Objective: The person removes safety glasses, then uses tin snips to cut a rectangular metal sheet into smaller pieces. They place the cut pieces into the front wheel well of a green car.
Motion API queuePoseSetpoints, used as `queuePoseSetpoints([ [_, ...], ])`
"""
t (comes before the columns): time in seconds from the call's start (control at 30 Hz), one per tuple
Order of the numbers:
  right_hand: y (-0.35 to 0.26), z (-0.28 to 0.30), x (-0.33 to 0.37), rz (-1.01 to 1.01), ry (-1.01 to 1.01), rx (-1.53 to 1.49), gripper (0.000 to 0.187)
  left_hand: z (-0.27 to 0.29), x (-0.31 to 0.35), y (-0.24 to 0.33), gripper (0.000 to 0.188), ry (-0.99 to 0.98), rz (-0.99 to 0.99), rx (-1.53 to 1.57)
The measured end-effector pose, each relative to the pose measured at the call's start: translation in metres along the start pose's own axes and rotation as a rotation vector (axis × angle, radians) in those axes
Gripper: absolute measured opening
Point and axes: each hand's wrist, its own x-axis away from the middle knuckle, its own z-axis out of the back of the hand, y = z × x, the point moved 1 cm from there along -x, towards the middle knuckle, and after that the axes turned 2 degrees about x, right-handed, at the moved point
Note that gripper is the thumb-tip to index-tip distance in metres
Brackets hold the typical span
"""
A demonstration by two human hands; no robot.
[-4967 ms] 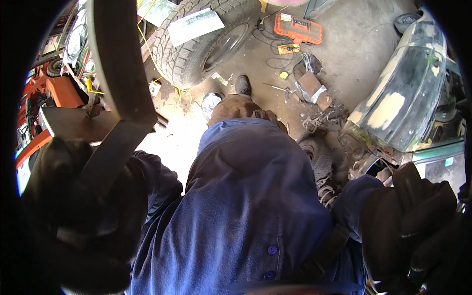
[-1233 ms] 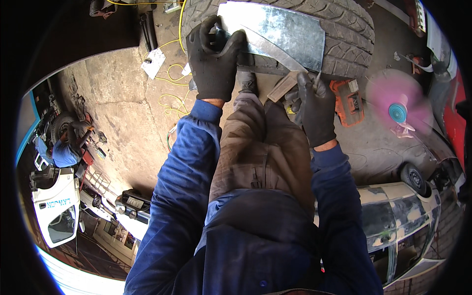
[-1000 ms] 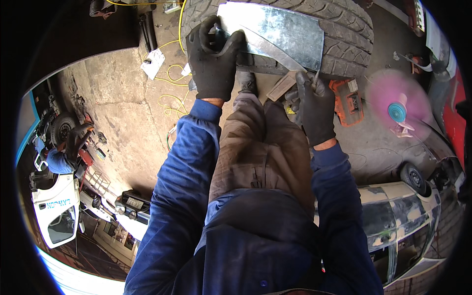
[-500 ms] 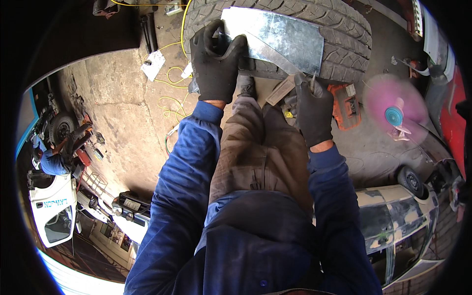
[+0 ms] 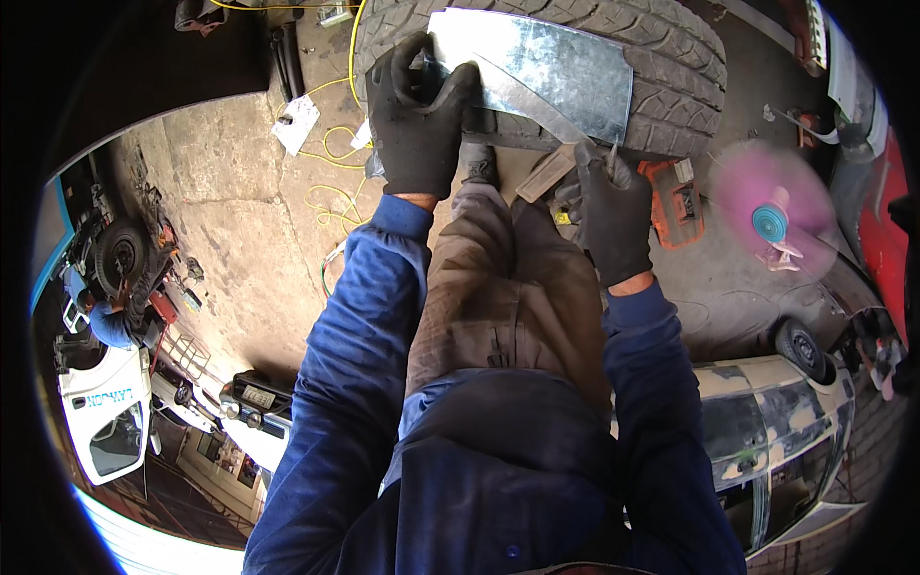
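Observation:
A shiny flat sheet of metal [image 5: 565, 72] lies on the tread of a large tyre [image 5: 676, 67]. Along its near edge runs a narrower, duller grey metal strip [image 5: 527, 101], slanting down toward my right hand. My left hand [image 5: 417, 125], in a black glove, pinches the left end of the sheet and strip between thumb and fingers. My right hand [image 5: 613, 206], gloved too, is closed at the strip's lower end, around a slim pointed tool [image 5: 612, 151] whose tip sticks up by the sheet's near right corner. Most of that tool is hidden by the glove.
A wooden block [image 5: 546, 173] sits below the tyre, an orange tool case [image 5: 674, 206] to its right. A pink fan [image 5: 770, 220] spins farther right. Yellow cable [image 5: 331, 206] winds across the floor at left. A co-worker [image 5: 107, 324] sits far left by a wheel; a patch-painted car [image 5: 767, 412] stands right.
Both hands hold nearly the same places, with a slight shift of the left hand up and left with the sheet. The co-worker at far left has changed posture.

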Motion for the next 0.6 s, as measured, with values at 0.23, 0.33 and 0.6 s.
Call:
queuePoseSetpoints([
  [0.23, -0.0035, -0.0023, 0.0008, -0.037, 0.016, -0.04, 0.033, -0.0011, -0.0005, -0.0022, 0.059, -0.01, 0.026, 0.034],
  [0.33, -0.004, -0.0038, 0.0013, -0.033, 0.023, -0.049, 0.032, -0.0013, 0.0004, -0.0044, 0.061, -0.008, 0.045, 0.032],
  [0.6, -0.0043, -0.0033, 0.0035, -0.011, 0.061, -0.03, 0.032, -0.0015, -0.0002, -0.0059, 0.056, -0.013, 0.01, 0.02],
])
